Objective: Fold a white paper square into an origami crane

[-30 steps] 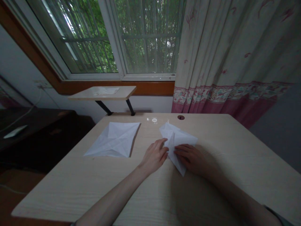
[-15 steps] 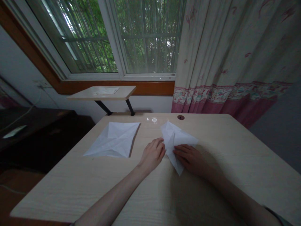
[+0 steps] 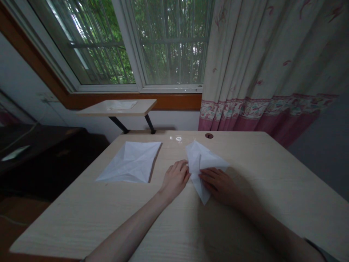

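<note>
A folded sheet of white paper (image 3: 195,154) lies on the light wooden desk, with points at its top, right and bottom. At its left edge, my left hand (image 3: 176,178) has its fingers curled together, closed on the paper's border; the fingertips are partly hidden. My right hand (image 3: 220,185) rests flat over the paper's lower right part, fingers stretched out and pressing on the folded layer. That hand covers some of the sheet. To the left, apart from both hands, is a second white sheet (image 3: 133,160) with crease lines across it.
The desk (image 3: 131,222) has a small raised shelf (image 3: 141,105) at its back left, with a pale crumpled piece on top. A round cable hole (image 3: 209,136) is near the back edge. Behind are a barred window (image 3: 171,54) and a floral curtain (image 3: 245,72).
The paper's bottom point has shifted slightly left. Both hands keep nearly the same places on the sheet.
</note>
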`<state>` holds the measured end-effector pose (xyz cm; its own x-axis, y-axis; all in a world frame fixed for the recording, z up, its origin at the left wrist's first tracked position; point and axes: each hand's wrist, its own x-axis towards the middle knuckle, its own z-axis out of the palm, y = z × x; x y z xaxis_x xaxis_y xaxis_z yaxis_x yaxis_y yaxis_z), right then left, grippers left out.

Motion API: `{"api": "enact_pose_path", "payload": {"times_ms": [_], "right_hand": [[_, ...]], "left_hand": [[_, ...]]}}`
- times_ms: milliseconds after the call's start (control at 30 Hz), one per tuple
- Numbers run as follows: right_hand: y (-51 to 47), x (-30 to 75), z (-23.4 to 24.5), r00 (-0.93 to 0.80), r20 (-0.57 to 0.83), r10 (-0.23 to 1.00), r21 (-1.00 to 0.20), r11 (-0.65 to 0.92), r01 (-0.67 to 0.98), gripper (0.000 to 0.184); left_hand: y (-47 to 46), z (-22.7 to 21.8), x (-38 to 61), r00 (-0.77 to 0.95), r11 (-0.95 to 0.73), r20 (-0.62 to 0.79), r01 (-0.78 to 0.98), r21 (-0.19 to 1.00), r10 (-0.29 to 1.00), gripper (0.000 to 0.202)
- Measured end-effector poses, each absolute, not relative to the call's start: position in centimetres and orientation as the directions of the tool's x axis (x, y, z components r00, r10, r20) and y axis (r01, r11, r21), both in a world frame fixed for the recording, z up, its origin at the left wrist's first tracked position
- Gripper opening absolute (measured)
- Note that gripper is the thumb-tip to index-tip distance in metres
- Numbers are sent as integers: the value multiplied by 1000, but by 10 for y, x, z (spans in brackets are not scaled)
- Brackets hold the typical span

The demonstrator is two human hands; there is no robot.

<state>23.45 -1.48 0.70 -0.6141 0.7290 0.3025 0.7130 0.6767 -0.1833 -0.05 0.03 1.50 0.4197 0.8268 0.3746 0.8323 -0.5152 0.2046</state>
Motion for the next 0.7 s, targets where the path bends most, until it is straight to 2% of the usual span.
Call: {"api": "enact_pose_path", "payload": {"times_ms": [233, 467, 700], "right_hand": [[-15, 234, 9, -615, 320, 721, -203, 686, 699, 42], [-13, 234, 5, -619, 313, 720, -171, 684, 709, 38], [-13, 235, 7, -615, 310, 725, -205, 683, 701, 37]], "left_hand": [[4, 13, -1, 414, -506, 391, 846, 169, 822, 4], [5, 12, -2, 415, -519, 408, 834, 185, 813, 5], [3, 15, -2, 415, -522, 403, 829, 202, 815, 8]]}}
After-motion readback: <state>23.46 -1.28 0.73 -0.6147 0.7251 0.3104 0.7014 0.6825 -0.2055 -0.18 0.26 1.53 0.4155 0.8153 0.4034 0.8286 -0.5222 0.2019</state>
